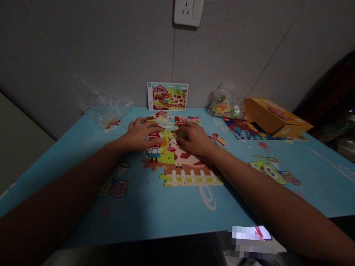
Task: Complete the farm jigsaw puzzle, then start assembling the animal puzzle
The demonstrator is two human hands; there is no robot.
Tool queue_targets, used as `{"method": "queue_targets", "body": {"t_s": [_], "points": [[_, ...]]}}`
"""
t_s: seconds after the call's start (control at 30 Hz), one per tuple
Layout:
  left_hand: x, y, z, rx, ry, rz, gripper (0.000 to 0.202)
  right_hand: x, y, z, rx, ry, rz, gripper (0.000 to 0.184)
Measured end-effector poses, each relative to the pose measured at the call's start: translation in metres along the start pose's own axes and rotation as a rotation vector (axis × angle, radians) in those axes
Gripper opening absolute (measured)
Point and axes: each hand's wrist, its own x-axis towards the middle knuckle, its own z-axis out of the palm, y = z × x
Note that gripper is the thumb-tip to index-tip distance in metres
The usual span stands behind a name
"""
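Note:
A partly assembled farm jigsaw puzzle [181, 166] lies on the blue cartoon-printed table [159, 209]. My left hand [142, 134] rests palm down on the puzzle's upper left part, fingers stretched out and pressing pieces flat. My right hand [195, 139] lies palm down on the upper right part, its fingertips meeting the left hand's near the puzzle's middle. A red piece edge shows under the left fingers. A reference picture card [167, 96] of the farm scene leans against the wall behind the puzzle.
A crumpled clear plastic bag [102, 106] lies at the back left. A bag of puzzle pieces [226, 102] and a yellow box [274, 116] sit at the back right. A wall socket [189, 5] is above. Dark objects crowd the right edge.

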Motion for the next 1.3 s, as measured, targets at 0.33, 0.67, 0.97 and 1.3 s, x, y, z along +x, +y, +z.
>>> {"method": "queue_targets", "body": {"t_s": [0.33,0.67,0.97,1.3], "points": [[-0.002,-0.002,0.001,-0.005,-0.004,-0.011,0.058,-0.001,-0.001,-0.002,0.012,-0.007,0.006,0.031],[-0.002,0.002,0.0,0.018,-0.012,-0.035,0.058,-0.001,-0.002,-0.002,-0.009,-0.008,0.008,0.031],[0.0,0.005,-0.001,-0.021,-0.006,-0.092,0.053,-0.001,-0.002,-0.003,0.004,-0.017,0.005,0.032],[0.0,0.007,0.004,-0.048,0.018,-0.118,0.053,0.0,-0.002,-0.001,-0.002,-0.004,0.003,0.031]]}}
